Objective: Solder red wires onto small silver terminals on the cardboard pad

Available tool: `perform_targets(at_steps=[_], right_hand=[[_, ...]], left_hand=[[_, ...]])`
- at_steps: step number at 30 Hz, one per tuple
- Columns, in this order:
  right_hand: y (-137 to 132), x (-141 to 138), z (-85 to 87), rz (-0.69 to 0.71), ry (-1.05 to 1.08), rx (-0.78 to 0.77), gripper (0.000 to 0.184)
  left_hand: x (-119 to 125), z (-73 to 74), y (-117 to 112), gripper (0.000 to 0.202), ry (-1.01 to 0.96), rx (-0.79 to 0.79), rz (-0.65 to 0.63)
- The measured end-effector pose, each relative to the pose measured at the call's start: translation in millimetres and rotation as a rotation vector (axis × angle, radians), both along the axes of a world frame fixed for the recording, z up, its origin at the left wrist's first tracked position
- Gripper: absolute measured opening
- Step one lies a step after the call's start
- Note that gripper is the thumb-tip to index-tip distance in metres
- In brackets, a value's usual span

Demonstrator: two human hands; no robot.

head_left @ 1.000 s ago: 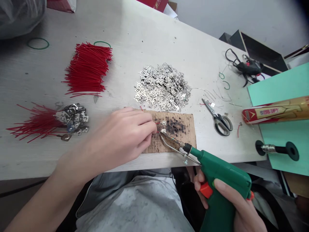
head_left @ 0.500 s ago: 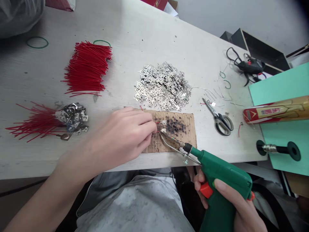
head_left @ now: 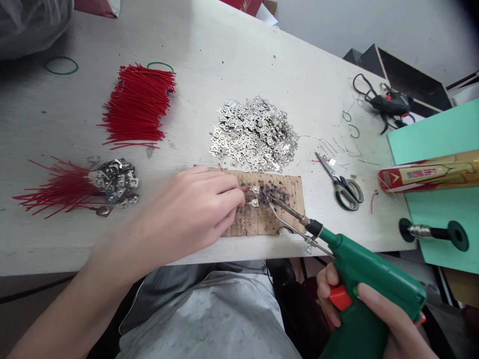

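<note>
My right hand [head_left: 374, 309] is wrapped round the grip of a green soldering gun [head_left: 377, 269] with a red trigger. Its tip and thin feed tube hang over the scorched part of a cardboard piece [head_left: 239, 224], a little right of two small metal tabs [head_left: 255, 203]. Red wires [head_left: 247, 189] run from these tabs to the fingertips of my left hand [head_left: 209, 202], which is closed and rests on the cardboard. The fingers hide the wires' other ends, apart from one bit sticking up behind the hand.
Behind the cardboard lies a heap of metal tabs [head_left: 254, 134]. To the left are a stack of red wires [head_left: 138, 104] and a bundle of wires with tabs [head_left: 112, 182]. Scissors [head_left: 346, 192], a solder spool [head_left: 432, 233] and a red-gold roll [head_left: 430, 172] lie to the right.
The soldering gun has pulled back to the right, and its tip has come away from the nearer metal tab. My left hand stays in place on the wires.
</note>
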State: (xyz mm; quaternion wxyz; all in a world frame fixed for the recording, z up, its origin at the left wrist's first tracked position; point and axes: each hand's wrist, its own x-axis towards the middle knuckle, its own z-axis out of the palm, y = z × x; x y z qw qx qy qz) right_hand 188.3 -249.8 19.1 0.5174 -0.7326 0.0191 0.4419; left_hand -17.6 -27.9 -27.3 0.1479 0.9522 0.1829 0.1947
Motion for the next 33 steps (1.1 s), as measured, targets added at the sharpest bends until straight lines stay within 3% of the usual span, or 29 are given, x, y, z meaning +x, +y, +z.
perform_targets(at_steps=[4, 10, 18, 26, 33], right_hand=[[-4.7, 7.6, -2.2, -0.113, -0.021, 0.014, 0.033], [1.4, 3.5, -4.8, -0.113, -0.067, 0.042, 0.026], [14.2, -5.0, -2.5, -0.457, -0.039, -0.116, 0.066], [10.2, -3.6, -8.6, -0.395, 0.035, -0.093, 0.068], [6.4, -2.7, -17.7, -0.366, -0.023, -0.042, 0.065]], left_hand=[[0.0, -0.3, 0.4, 0.017, 0.002, -0.005, 0.003], [-0.9, 0.5, -0.1, 0.017, 0.001, -0.019, 0.003], [-0.2, 1.5, -0.5, 0.017, 0.002, -0.026, 0.002], [-0.8, -0.4, 0.3, 0.017, 0.003, -0.027, 0.000], [-0.3, -0.1, 0.0, 0.016, 0.014, -0.030, 0.003]])
